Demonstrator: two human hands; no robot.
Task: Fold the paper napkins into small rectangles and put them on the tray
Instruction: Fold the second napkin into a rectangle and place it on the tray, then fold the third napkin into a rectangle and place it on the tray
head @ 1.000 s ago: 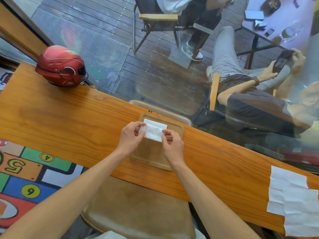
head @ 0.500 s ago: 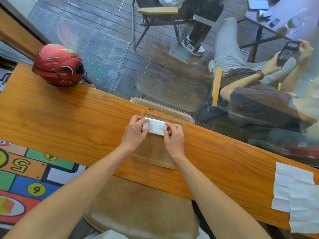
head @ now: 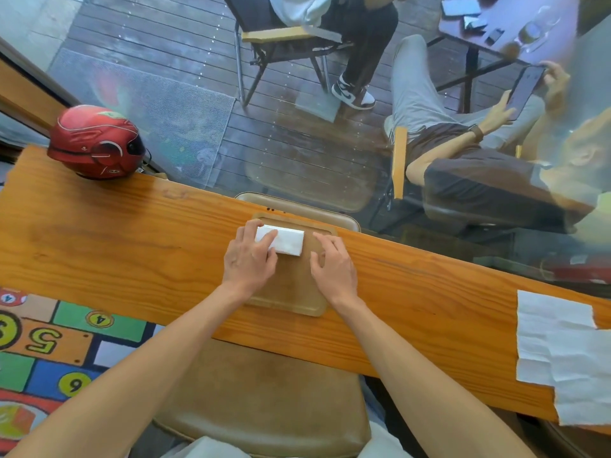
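One view, head camera: everything below is read from it.
Folded napkin (head: 283, 240): a small white rectangle is laid flat at the far end of the tray (head: 291, 292), just inside its rim.
Left hand (head: 248, 259): its straight fingers are rested on the napkin's left end; nothing is pinched.
Right hand (head: 332, 264): it is held just beside the napkin, apart from it, with fingers loosely spread over the tray and nothing gripped.
Step in hand: judged to be the setting-down and flattening of this napkin on the tray.
Doing it well: the creases are best pressed with flat fingers, swept from the held end toward the free end, so that the layers are not sprung open.
Release: the left hand should be lifted straight up, not dragged, or the rectangle could be skewed or pulled off the rim.
Placement: room should be left nearer on the tray for later napkins.
Unfolded napkins (head: 565, 355): an overlapping pile is seen at the right end of the counter (head: 132, 246), well apart from the tray; the right hand is better placed for that reach.
Helmet (head: 96, 142): a red one is left at the far left, out of the way.
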